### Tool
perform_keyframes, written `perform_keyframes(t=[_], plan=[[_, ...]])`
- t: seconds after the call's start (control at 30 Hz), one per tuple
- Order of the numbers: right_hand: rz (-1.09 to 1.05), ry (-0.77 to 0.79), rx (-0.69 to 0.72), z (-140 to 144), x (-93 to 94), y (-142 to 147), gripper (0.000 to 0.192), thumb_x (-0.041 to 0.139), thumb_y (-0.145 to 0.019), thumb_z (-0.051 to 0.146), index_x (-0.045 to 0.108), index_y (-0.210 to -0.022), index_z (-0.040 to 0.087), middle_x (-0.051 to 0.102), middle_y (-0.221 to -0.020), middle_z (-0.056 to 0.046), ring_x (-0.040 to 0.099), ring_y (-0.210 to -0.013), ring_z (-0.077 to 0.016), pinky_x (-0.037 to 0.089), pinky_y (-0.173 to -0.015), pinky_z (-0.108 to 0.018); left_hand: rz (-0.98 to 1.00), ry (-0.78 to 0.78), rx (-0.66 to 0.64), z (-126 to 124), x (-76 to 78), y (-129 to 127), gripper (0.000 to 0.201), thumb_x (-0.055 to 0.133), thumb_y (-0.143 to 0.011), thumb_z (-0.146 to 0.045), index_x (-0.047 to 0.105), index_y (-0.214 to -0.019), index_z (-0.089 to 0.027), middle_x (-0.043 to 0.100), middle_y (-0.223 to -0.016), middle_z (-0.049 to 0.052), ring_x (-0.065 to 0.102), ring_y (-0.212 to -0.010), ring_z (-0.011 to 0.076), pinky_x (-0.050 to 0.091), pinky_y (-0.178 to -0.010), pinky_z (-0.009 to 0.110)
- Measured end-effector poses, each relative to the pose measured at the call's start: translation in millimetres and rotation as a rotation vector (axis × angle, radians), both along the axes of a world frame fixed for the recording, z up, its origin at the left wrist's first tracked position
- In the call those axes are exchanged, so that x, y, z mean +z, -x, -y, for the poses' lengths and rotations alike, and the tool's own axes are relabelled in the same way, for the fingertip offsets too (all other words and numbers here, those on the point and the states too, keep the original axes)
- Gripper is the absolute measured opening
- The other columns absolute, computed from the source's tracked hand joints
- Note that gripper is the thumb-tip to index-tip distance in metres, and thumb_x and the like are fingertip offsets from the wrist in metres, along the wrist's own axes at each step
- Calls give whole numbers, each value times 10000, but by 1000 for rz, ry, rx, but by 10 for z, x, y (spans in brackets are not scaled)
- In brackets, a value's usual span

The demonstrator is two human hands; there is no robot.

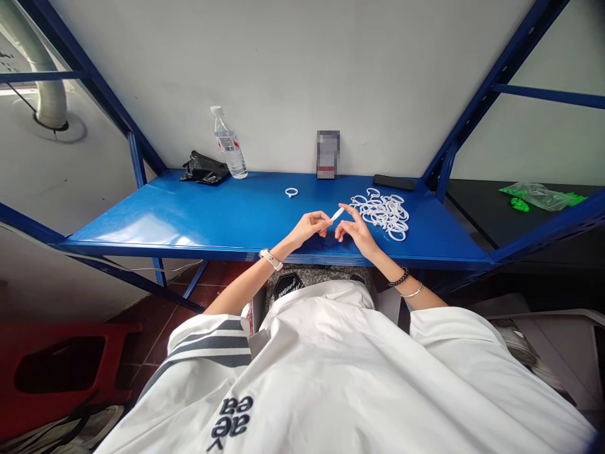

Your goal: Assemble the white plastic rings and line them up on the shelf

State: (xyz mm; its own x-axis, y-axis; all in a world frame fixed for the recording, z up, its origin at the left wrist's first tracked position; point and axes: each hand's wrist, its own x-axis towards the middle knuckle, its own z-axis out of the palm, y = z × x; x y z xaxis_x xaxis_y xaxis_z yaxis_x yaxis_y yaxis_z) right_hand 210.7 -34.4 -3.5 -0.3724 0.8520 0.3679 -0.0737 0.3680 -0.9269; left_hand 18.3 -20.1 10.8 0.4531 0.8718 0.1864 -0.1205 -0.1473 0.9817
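Above the front part of the blue shelf, my left hand and my right hand meet. A small white plastic ring, seen edge-on, is pinched between the fingertips of both. Just to the right of my right hand lies a pile of several white rings. One single white ring lies apart, farther back on the shelf.
At the back stand a clear water bottle, a crumpled black bag, a small upright box and a flat black phone. Blue shelf posts rise at both sides. A green bag lies on the dark table to the right.
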Motion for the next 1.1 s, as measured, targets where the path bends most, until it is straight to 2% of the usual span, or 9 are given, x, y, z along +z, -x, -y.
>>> perform_keyframes(t=[0.13,0.23,0.37,0.57,0.8,1.1], plan=[[-9,6,-31,-12,-13,2,523,540,-936,563,435,-1334,241,648,-671,38,599,-582,-144,519,-608,-288,20,0,121,-18,-14,-1,395,781,-744,-484,598,-796,-138,550,-526,-34,506,-500,81,414,-563,224],[-4,18,-28,-14,-14,2,453,526,-940,570,475,-1248,242,653,-674,39,596,-571,-138,521,-619,-286,52,2,157,-27,-17,2,404,787,-741,-492,590,-800,-144,536,-518,-43,497,-497,80,410,-552,219],[-17,37,-11,-16,-12,4,405,538,-932,580,527,-1134,229,652,-657,34,592,-568,-131,517,-621,-274,69,1,159,-44,-31,10,426,795,-736,-509,588,-815,-146,510,-499,-55,492,-493,78,400,-538,208],[18,53,16,-46,-34,7,440,542,-906,636,589,-983,205,654,-637,12,595,-567,-135,517,-610,-282,98,-18,171,-70,-59,14,450,806,-717,-526,579,-807,-148,511,-485,-58,477,-485,75,390,-531,205],[5,73,32,-55,-39,9,442,594,-878,633,618,-960,199,664,-648,6,606,-579,-132,512,-603,-270,103,-65,158,-72,-66,23,436,788,-747,-522,565,-785,-150,511,-490,-55,481,-483,75,394,-536,209],[4,86,0,-46,-9,23,423,659,-822,632,645,-915,220,664,-678,10,596,-574,-131,521,-619,-284,103,-74,145,-70,-63,18,513,803,-688,-594,535,-744,-160,518,-479,-53,480,-463,73,382,-521,210]])
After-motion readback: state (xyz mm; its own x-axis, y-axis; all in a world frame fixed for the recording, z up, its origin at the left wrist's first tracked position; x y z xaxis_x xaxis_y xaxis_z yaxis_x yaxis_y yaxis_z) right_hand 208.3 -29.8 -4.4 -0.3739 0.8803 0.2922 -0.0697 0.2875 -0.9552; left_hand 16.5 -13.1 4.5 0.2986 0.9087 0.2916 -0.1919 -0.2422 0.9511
